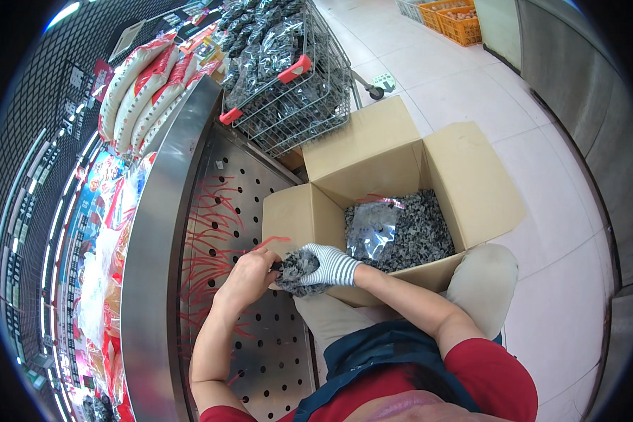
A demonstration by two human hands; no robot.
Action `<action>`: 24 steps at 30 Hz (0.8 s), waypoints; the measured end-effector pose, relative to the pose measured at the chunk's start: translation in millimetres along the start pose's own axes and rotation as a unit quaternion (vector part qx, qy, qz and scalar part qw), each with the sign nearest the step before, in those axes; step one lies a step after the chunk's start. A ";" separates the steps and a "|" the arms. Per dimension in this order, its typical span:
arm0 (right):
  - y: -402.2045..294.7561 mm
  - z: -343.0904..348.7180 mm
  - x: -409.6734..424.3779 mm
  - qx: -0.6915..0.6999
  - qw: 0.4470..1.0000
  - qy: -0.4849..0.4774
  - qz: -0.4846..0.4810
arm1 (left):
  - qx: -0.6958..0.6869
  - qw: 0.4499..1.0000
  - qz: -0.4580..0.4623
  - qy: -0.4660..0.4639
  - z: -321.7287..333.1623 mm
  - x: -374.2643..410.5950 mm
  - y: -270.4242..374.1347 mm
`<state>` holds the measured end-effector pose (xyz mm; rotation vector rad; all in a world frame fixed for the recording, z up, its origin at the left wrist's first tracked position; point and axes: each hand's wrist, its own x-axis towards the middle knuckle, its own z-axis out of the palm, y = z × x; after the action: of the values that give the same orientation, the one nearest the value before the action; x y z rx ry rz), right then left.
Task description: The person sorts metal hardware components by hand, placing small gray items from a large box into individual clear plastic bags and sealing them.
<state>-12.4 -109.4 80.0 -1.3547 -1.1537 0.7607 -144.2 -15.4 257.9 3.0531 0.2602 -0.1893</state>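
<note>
My bare left hand [250,274] pinches the gathered neck of a clear plastic bag filled with dark, crinkled dried pieces, like black fungus [298,266]. A red tie strip [272,241] sticks out above its fingers; whether it is wrapped around the neck is hidden. In a grey-and-white striped glove, my right hand [331,265] grips the bag's body from the other side. Beneath and beyond is an open cardboard box [366,179] holding loose dark dried pieces [427,227]. On them lies a flat clear plastic bag [373,228], with red strips at its upper edge.
Many red tie strips [211,253] lie across a perforated metal shelf [274,348] on the left. A wire shopping cart [316,105] full of filled bags stands behind the box. Red-and-white sacks [147,95] rest beyond the shelf's rim. Orange crates [460,26] sit farther off on the tiled floor.
</note>
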 end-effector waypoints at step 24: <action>5.3 0.7 -0.6 -0.009 1.000 0.025 -0.004 | -0.119 0.986 -0.008 0.121 -28.1 37.9 47.6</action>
<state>-12.2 -109.1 74.7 -1.3758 -1.1281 0.7078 -95.7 -53.7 283.7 2.8326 0.2964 0.1991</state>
